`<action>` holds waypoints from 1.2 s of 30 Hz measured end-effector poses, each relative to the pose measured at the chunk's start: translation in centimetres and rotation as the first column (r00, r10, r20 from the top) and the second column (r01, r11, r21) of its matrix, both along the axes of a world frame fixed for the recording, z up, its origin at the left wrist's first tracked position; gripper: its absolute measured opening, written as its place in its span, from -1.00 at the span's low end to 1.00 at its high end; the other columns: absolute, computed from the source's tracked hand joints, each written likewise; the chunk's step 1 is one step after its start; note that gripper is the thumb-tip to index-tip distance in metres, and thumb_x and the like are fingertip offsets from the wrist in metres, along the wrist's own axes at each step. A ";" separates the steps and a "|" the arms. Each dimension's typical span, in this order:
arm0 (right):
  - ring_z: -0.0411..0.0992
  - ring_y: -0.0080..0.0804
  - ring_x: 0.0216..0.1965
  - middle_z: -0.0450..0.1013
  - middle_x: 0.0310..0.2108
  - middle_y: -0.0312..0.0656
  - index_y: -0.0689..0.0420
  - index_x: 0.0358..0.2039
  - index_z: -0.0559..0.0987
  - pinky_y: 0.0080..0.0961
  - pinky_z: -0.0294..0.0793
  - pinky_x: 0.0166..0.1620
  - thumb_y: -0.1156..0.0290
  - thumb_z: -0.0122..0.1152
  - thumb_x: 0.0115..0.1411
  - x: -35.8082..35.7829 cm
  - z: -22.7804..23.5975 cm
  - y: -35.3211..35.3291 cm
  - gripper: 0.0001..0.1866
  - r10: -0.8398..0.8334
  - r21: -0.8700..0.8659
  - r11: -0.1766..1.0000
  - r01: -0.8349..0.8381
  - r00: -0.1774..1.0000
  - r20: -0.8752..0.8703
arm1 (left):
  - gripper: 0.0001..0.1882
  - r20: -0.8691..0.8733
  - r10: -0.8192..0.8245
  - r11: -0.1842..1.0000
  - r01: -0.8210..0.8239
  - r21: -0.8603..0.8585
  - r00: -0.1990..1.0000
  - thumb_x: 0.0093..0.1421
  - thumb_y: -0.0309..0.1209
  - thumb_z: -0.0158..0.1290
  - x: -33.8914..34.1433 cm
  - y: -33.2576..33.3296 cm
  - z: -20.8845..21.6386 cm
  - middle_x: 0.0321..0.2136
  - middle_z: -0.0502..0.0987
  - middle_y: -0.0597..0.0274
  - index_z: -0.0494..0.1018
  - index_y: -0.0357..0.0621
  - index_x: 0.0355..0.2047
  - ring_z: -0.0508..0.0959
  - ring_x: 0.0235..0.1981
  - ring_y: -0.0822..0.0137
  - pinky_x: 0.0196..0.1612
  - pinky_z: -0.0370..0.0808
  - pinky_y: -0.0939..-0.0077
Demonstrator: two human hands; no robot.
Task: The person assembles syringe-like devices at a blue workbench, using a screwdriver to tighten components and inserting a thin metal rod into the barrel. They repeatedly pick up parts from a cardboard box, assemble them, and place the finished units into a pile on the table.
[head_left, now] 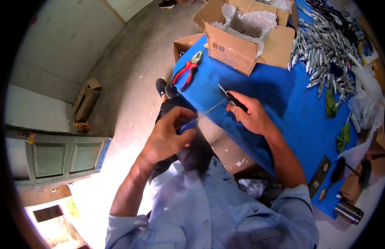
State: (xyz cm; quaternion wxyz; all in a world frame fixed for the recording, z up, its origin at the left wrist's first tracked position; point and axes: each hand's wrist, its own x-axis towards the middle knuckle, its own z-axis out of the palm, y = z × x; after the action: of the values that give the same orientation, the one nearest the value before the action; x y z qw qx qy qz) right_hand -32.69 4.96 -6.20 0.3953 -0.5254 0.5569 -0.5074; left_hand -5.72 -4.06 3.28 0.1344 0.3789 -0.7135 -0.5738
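Your left hand (pixel 165 135) grips a screwdriver (pixel 188 125) by its blue handle, left of the bench (pixel 269 93) and over your legs; your right hand (pixel 254 114) pinches a small black tool (pixel 237 102) with a metal blade, above the bench; screwdriver tip at the black tool, contact unclear; red-black pliers (pixel 188 71) far left; open carton (pixel 232 53) far; metal pieces (pixel 321 52) heaped far right.

Pliers (pixel 193 66) and heaped metal pieces (pixel 323 52) on a blue table (pixel 290 116) suggest a workshop.
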 end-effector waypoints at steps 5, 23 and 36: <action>0.45 -0.62 -0.45 0.58 -0.36 -0.22 0.28 0.22 0.53 -0.57 0.51 -0.37 0.53 0.21 0.36 -0.1 0.5 0.0 -0.58 0.001 0.018 1.000 -0.001 0.999 -0.032 | -0.62 0.125 -0.116 0.752 0.169 -0.637 0.985 0.24 -0.62 0.21 0.3 0.9 -0.9 -0.21 0.59 0.10 0.48 -0.32 0.07 0.64 -0.19 0.26 -0.09 0.60 0.34; 0.57 -0.44 -0.34 0.62 -0.28 -0.04 0.34 0.15 0.55 -0.48 0.57 -0.22 0.56 0.22 0.31 0.1 1.1 0.0 -0.61 -0.029 0.094 0.995 0.033 0.999 -0.046 | -0.63 0.084 0.094 0.987 -0.104 0.123 0.992 0.25 -0.54 0.21 -1.2 1.1 -0.2 -0.20 0.62 0.06 0.44 -0.38 0.04 0.66 -0.26 0.28 -0.24 0.60 0.43; 0.62 -0.30 -0.25 0.62 -0.24 0.01 0.37 0.18 0.51 -0.43 0.60 -0.15 0.59 0.17 0.33 0.0 0.7 -0.3 -0.59 -0.006 -0.045 0.999 0.001 0.994 -0.108 | -0.66 0.038 0.205 0.886 -0.202 0.416 0.978 0.49 -0.37 -0.02 -0.5 0.1 -2.0 -0.36 0.65 0.11 0.44 -0.39 0.12 0.63 -0.51 0.49 -0.52 0.56 0.66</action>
State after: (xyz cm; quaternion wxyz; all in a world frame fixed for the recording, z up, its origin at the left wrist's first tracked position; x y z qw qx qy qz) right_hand -32.67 4.67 -5.52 0.3518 -0.5601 0.5668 -0.4913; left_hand -6.25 -3.99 1.27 0.1123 0.4694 -0.5299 -0.6973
